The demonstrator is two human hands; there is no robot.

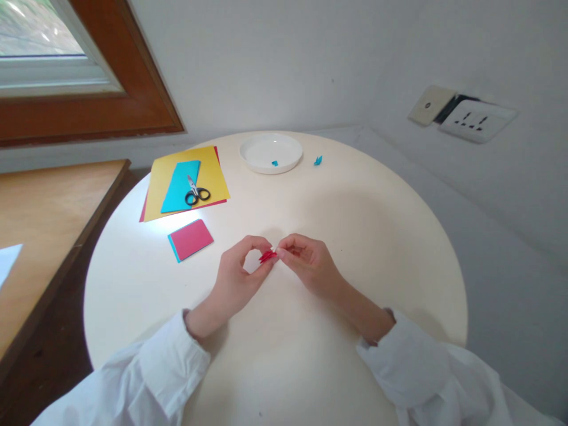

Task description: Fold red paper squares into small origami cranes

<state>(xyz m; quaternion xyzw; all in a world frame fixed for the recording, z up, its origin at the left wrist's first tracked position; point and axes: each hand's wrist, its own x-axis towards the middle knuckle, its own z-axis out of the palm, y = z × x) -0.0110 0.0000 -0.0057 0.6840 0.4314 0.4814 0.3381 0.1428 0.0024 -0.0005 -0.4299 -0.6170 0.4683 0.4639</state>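
Note:
A small piece of folded red paper (267, 256) is held just above the table between both hands. My left hand (242, 269) pinches it from the left, thumb and index finger curved into a ring around it. My right hand (310, 263) grips its right end between thumb and fingertips, and the fingertips hide that end. To the left of my hands lies a short stack of cut paper (191, 239), red on top with blue showing at its left edge.
On the round white table (377, 248), black-handled scissors (195, 192) rest on blue paper (177, 189) over yellow and red sheets (217, 177). A white plate (251, 164) holds a small blue paper piece (274, 163). Another folded blue piece (318, 160) lies right of it. Walls stand behind and right.

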